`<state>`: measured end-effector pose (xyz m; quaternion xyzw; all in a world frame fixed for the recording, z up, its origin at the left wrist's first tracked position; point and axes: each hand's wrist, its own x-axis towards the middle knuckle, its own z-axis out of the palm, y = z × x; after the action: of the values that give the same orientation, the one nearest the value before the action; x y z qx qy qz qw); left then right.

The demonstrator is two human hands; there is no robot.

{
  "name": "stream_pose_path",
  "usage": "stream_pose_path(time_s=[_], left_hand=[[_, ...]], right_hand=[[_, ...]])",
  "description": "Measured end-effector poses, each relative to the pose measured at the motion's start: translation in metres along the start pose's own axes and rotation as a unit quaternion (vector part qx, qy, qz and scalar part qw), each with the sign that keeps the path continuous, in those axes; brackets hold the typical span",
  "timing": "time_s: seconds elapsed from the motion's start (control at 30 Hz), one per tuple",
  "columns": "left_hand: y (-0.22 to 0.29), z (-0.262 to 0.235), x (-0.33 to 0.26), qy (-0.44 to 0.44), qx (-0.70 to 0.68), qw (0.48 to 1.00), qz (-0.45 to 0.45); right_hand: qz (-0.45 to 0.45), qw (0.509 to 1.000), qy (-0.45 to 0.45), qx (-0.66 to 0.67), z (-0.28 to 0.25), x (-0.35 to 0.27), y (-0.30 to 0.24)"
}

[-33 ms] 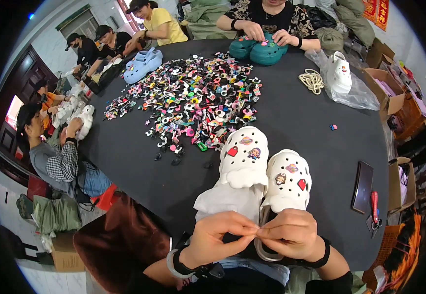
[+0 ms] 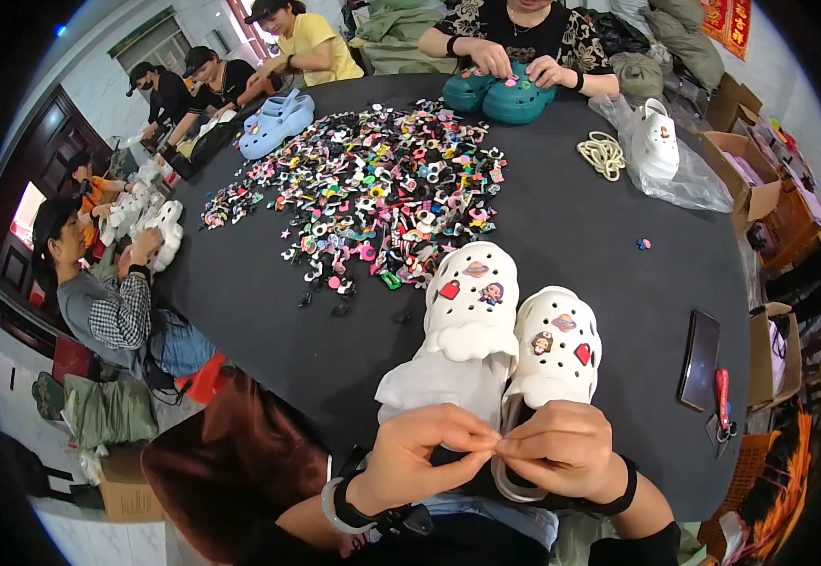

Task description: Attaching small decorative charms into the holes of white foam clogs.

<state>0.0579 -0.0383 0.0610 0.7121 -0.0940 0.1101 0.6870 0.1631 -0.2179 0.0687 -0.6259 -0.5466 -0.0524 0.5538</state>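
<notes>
Two white clogs with ventilation holes stand side by side in front of me, heels toward me. The left clog point(image 2: 472, 292) carries a planet charm, a red bag charm and a small character charm. On the right clog point(image 2: 557, 351) are similar charms, with the bag on the right side. Thin white wrapping point(image 2: 439, 385) covers the back of the left clog. Over the clogs' heel ends, my left hand point(image 2: 434, 451) and my right hand point(image 2: 560, 448) meet, fingertips pinched together. Whatever lies between the fingertips is too small or hidden to make out.
A big heap of colourful shoe charms point(image 2: 382, 189) covers the table's middle. Beyond are a blue clog point(image 2: 278, 124) and teal clogs point(image 2: 514, 99) in a person's hands. To the right lie cord point(image 2: 602, 156), a bagged white clog point(image 2: 657, 141), a phone point(image 2: 699, 360) and red-handled snips point(image 2: 722, 401).
</notes>
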Motion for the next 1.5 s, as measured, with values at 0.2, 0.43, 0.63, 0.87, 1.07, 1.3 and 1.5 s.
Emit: stream_pose_path(time_s=[0.2, 0.43, 0.63, 0.87, 1.07, 1.3, 1.5], left_hand=[[-0.009, 0.013, -0.003, 0.067, -0.086, 0.994, 0.022], [-0.01, 0.023, -0.004, 0.084, -0.122, 0.989, 0.013], [-0.009, 0.034, -0.003, 0.125, -0.075, 0.989, 0.031], [-0.009, 0.036, 0.002, 0.128, -0.058, 0.988, 0.069], [-0.012, 0.035, 0.002, 0.127, -0.049, 0.986, 0.096], [-0.01, 0.036, -0.001, 0.131, -0.106, 0.984, 0.058], [-0.01, 0.031, -0.002, 0.099, -0.135, 0.983, 0.071]], right_hand=[[0.008, 1.0, 0.007, -0.003, 0.003, 0.001, -0.002], [-0.004, 0.999, 0.038, -0.012, 0.004, -0.002, -0.004], [-0.018, 0.998, 0.048, -0.035, 0.004, -0.003, -0.006], [-0.023, 0.997, 0.058, -0.05, 0.004, -0.005, -0.004], [-0.013, 0.998, 0.052, -0.037, 0.004, -0.004, -0.006], [0.015, 0.998, 0.058, -0.014, 0.0, -0.002, -0.004], [0.014, 0.999, 0.052, 0.007, -0.001, 0.0, -0.005]])
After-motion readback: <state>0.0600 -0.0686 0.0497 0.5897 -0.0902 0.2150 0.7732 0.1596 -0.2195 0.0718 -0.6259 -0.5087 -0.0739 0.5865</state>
